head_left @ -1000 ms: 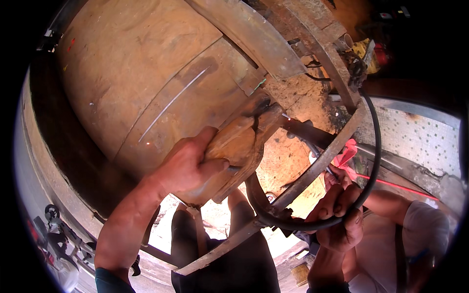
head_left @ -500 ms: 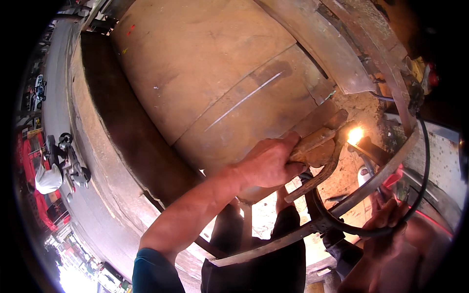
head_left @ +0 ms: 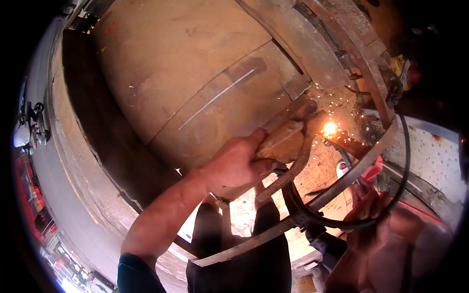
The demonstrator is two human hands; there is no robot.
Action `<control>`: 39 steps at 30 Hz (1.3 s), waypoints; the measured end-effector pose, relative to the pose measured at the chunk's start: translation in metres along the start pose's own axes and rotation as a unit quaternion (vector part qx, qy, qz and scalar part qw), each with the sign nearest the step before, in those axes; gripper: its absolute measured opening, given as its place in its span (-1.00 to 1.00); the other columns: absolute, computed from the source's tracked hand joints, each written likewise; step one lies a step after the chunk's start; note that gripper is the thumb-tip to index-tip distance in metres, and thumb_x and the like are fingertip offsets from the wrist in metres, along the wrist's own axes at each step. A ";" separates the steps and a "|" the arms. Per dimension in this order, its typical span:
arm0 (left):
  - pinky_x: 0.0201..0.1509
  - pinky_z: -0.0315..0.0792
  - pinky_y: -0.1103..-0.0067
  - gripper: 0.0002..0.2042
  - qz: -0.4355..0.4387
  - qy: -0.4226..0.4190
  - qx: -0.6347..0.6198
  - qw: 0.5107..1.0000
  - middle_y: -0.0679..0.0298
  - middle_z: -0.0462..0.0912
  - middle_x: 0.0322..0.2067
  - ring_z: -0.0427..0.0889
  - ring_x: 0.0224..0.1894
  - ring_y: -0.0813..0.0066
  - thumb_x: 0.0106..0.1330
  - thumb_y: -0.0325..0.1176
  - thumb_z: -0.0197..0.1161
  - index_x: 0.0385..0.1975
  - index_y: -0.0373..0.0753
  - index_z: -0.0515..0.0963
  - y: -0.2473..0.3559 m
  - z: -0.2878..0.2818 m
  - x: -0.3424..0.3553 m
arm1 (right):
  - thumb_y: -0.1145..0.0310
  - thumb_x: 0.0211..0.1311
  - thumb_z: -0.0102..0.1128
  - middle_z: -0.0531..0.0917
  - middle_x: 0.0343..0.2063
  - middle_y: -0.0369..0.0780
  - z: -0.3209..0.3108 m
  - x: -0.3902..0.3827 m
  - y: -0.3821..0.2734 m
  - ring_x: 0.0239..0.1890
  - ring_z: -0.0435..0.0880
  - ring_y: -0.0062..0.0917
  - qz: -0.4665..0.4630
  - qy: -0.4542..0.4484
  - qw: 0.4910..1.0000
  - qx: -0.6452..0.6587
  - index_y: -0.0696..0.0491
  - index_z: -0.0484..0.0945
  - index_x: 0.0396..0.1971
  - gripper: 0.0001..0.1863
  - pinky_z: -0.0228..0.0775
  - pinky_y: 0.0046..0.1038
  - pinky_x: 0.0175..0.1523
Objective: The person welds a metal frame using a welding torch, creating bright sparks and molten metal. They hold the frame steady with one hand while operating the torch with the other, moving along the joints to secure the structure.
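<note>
Head view: left hand (head_left: 238,160) is gripping the brown piece (head_left: 285,144) from its left, by the lower-right corner of the large sheet (head_left: 185,53); long axis is running up-right, spark (head_left: 330,128) glowing just beside its upper end. Right hand's grip: can't tell.

Brown piece (head_left: 283,144) partly behind left hand (head_left: 237,163)

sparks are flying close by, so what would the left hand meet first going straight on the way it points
The left hand would likely meet the brown piece it grips first; beyond that, perhaps the large brown sheet, though depth is unclear.
</note>
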State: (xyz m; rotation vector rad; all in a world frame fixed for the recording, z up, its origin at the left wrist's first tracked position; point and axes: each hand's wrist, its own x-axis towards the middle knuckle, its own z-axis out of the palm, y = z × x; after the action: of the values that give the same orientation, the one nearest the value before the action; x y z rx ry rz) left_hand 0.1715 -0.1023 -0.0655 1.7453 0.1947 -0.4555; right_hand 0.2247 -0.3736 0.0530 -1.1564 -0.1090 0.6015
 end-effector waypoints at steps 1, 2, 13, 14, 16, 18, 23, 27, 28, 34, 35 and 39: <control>-0.23 0.42 0.28 -0.56 0.018 0.018 -0.031 0.999 -0.13 0.57 -0.41 0.59 -0.28 -0.10 0.10 -0.27 0.32 -0.11 -0.36 0.34 -0.004 0.000 -0.003 | 0.16 0.33 0.01 0.34 -0.45 -0.14 -0.004 -0.002 0.004 -0.52 0.51 -0.44 -0.001 0.020 1.000 0.001 0.09 0.20 -0.40 -0.68 0.55 -0.48 -0.50; -0.23 0.42 0.29 -0.56 0.009 0.017 -0.033 0.999 -0.13 0.57 -0.41 0.59 -0.28 -0.08 0.10 -0.29 0.33 -0.10 -0.36 0.34 -0.006 0.001 -0.005 | 0.14 0.29 0.06 0.37 -0.46 -0.11 -0.007 -0.004 0.005 -0.55 0.52 -0.42 0.000 0.040 0.999 0.000 0.10 0.21 -0.42 -0.65 0.53 -0.47 -0.51; -0.22 0.42 0.33 -0.54 -0.016 0.005 -0.013 1.000 -0.09 0.57 -0.41 0.59 -0.29 0.01 0.09 -0.30 0.33 -0.08 -0.36 0.33 -0.003 0.003 -0.003 | 0.11 0.34 -0.04 0.40 -0.58 -0.24 0.006 0.003 0.000 -0.45 0.39 -0.54 0.003 0.019 0.999 -0.037 -0.01 0.27 -0.47 -0.71 -0.10 -0.25 0.26; -0.23 0.41 0.35 -0.55 -0.019 0.004 -0.009 1.000 -0.07 0.56 -0.41 0.59 -0.30 0.07 0.09 -0.32 0.33 -0.08 -0.36 0.33 -0.002 0.003 -0.002 | 0.11 0.34 -0.05 0.40 -0.58 -0.24 0.006 0.003 0.000 -0.45 0.38 -0.54 0.003 0.019 0.999 -0.039 -0.01 0.26 -0.47 -0.71 -0.09 -0.26 0.26; -0.24 0.40 0.46 -0.56 -0.023 0.002 0.004 1.000 0.02 0.55 -0.43 0.57 -0.34 0.30 0.10 -0.39 0.35 -0.06 -0.37 0.34 0.002 0.003 0.000 | 0.12 0.33 -0.03 0.40 -0.55 -0.21 0.005 0.002 0.000 -0.47 0.42 -0.50 0.001 0.018 0.999 -0.027 0.02 0.26 -0.46 -0.70 0.03 -0.28 0.14; -0.25 0.39 0.44 -0.56 -0.023 0.002 0.004 1.000 0.01 0.55 -0.43 0.57 -0.34 0.27 0.10 -0.39 0.34 -0.06 -0.37 0.34 0.004 0.004 0.001 | 0.15 0.30 0.04 0.43 -0.46 -0.10 -0.005 -0.003 0.001 -0.49 0.53 -0.35 0.001 0.015 1.000 0.003 0.11 0.26 -0.42 -0.68 0.36 -0.30 -0.19; -0.28 0.39 0.43 -0.57 -0.013 -0.006 0.012 1.000 0.01 0.55 -0.46 0.57 -0.38 0.22 0.10 -0.38 0.34 -0.07 -0.36 0.34 0.004 0.005 0.005 | 0.17 0.27 0.10 0.45 -0.41 -0.03 -0.009 -0.006 0.001 -0.53 0.60 -0.26 0.006 0.021 1.000 0.013 0.15 0.26 -0.39 -0.65 0.58 -0.32 -0.41; -0.29 0.39 0.42 -0.58 -0.003 0.002 0.004 1.000 0.01 0.54 -0.47 0.57 -0.39 0.20 0.11 -0.37 0.33 -0.09 -0.35 0.35 0.000 0.009 0.007 | 0.15 0.26 0.11 0.45 -0.44 -0.03 -0.008 -0.008 0.000 -0.55 0.59 -0.28 0.005 0.034 0.999 0.000 0.14 0.27 -0.40 -0.65 0.58 -0.30 -0.42; -0.28 0.39 0.42 -0.59 0.001 0.007 -0.004 1.000 0.01 0.54 -0.47 0.57 -0.39 0.19 0.11 -0.37 0.33 -0.09 -0.35 0.35 -0.001 0.011 0.008 | 0.15 0.27 0.09 0.44 -0.46 -0.06 -0.007 -0.007 0.001 -0.57 0.57 -0.31 0.003 0.032 0.999 -0.012 0.12 0.27 -0.40 -0.66 0.52 -0.28 -0.32; -0.24 0.41 0.40 -0.61 -0.028 0.000 0.007 1.000 -0.01 0.56 -0.44 0.59 -0.35 0.17 0.12 -0.36 0.32 -0.11 -0.35 0.35 0.000 0.011 0.008 | 0.16 0.22 0.17 0.45 -0.46 -0.04 -0.008 -0.009 0.001 -0.57 0.57 -0.31 0.028 0.054 0.997 0.040 0.12 0.26 -0.41 -0.64 0.56 -0.30 -0.42; -0.24 0.41 0.40 -0.61 -0.016 0.001 0.004 1.000 -0.01 0.56 -0.44 0.59 -0.35 0.16 0.12 -0.35 0.32 -0.11 -0.35 0.35 0.001 0.010 0.008 | 0.16 0.27 0.09 0.41 -0.45 -0.07 -0.011 -0.009 0.001 -0.60 0.55 -0.33 0.017 0.032 0.999 0.016 0.11 0.24 -0.40 -0.65 0.56 -0.37 -0.48; -0.23 0.41 0.39 -0.60 0.008 -0.002 -0.003 1.000 -0.02 0.56 -0.41 0.59 -0.33 0.11 0.12 -0.34 0.32 -0.11 -0.35 0.35 0.004 0.009 0.008 | 0.16 0.38 -0.07 0.34 -0.44 -0.12 -0.015 -0.011 0.005 -0.66 0.51 -0.36 -0.011 0.011 1.000 -0.015 0.09 0.18 -0.38 -0.69 0.58 -0.46 -0.52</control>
State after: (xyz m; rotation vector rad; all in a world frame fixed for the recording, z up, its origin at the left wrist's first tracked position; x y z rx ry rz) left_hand 0.1780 -0.1132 -0.0663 1.7391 0.1788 -0.4470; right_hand 0.2190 -0.3906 0.0444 -1.1884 -0.1115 0.5695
